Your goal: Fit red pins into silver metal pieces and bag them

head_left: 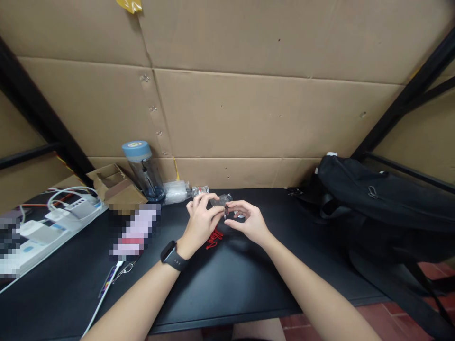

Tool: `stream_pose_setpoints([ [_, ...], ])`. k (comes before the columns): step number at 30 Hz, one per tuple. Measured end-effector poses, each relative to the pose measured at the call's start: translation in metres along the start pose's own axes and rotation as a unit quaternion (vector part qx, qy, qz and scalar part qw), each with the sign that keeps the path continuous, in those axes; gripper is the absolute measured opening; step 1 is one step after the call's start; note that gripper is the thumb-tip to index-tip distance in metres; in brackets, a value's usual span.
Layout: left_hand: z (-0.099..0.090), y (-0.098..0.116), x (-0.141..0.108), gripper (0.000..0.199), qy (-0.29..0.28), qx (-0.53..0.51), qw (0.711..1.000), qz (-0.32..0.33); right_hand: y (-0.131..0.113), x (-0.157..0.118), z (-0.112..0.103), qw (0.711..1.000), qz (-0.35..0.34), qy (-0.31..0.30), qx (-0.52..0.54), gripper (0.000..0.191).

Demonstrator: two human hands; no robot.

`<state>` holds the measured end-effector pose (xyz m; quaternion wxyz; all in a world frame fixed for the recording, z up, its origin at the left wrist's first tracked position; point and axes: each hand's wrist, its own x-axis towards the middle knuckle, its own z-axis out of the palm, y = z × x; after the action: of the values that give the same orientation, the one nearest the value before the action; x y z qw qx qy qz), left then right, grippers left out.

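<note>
My left hand [202, 218], with a black watch [169, 252] on the wrist, is closed in a pinch. My right hand [250, 221] curves its thumb and fingers round the same spot from the other side. Between the fingertips of both hands is a small shiny round disc [225, 212], seen nearly edge-on; its kind is too small to tell. Just beyond the fingers shows a clear plastic packet [224, 198]. Beneath my left hand, several red cords [214, 237] lie bundled on the black table [220, 289], partly hidden by the hand.
At the left stand a white power strip [46, 255] with cables, an open cardboard box [117, 187] and a blue-lidded bottle [144, 170]. Clear plastic bags [177, 192] lie by the cardboard wall [231, 113]. A blurred-out phone-like item [137, 232] lies left; a black backpack [384, 208] is right.
</note>
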<state>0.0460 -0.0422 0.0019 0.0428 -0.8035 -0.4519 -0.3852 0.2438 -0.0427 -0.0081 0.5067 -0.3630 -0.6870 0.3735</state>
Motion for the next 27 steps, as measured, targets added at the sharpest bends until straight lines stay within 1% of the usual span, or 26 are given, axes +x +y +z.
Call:
stream_pose_setpoints([
  [5,0.003,0.001,-0.001,0.013,0.007,-0.001,1.000,-0.002,0.006,-0.001,0.004,0.998,0.017,0.004,0.067,0.039],
  [9,0.010,0.003,-0.004,0.015,0.022,-0.004,0.999,-0.023,0.011,-0.001,0.005,0.990,0.045,0.012,0.135,0.039],
  [11,0.010,0.004,-0.005,0.016,0.021,0.006,1.000,-0.020,0.014,-0.001,0.005,0.987,0.065,0.009,0.147,0.039],
  [14,0.005,0.005,-0.004,0.015,0.007,0.029,1.000,-0.002,0.014,0.001,0.002,0.988,0.090,-0.013,0.128,0.035],
  [17,0.000,0.006,-0.002,0.014,-0.006,0.040,0.999,0.014,0.012,0.002,0.000,0.991,0.091,-0.027,0.099,0.027],
  [21,-0.001,0.007,0.000,0.013,-0.018,0.040,0.999,0.025,0.008,0.003,-0.001,0.997,0.065,-0.035,0.036,0.027],
  [25,0.000,0.006,-0.001,0.011,-0.010,0.039,0.999,0.029,0.005,0.001,-0.003,0.996,0.032,-0.059,-0.054,0.028],
  [27,0.001,0.005,-0.002,0.011,-0.007,0.036,0.999,0.030,0.003,0.001,-0.003,0.994,0.019,-0.072,-0.078,0.028],
])
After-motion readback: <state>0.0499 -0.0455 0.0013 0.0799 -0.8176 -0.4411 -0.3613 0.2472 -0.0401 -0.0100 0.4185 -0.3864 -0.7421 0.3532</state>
